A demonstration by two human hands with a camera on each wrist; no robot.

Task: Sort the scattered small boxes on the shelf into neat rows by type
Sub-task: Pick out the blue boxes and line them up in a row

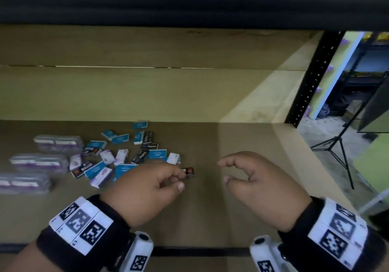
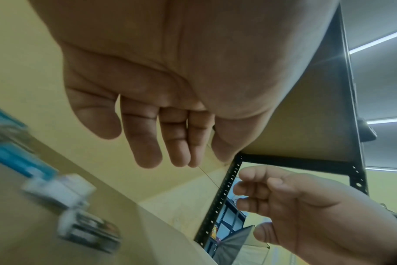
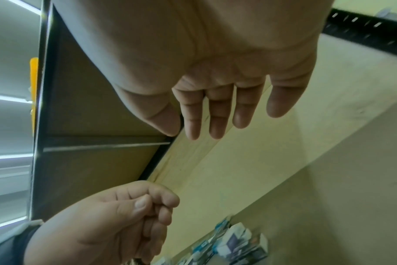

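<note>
Left hand point(image 1: 145, 187) pinches one black box point(image 1: 189, 172) beside the scattered pile point(image 1: 117, 156) — first sorting pick; right hand point(image 1: 252, 183) loosely curled, empty — next, start a row on bare shelf point(image 1: 242, 141).

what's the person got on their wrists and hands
The left hand and right hand are bare, no gloves. Each wrist has a black band carrying white blocks printed with black square-patterned markers, plus a white camera unit underneath.
</note>
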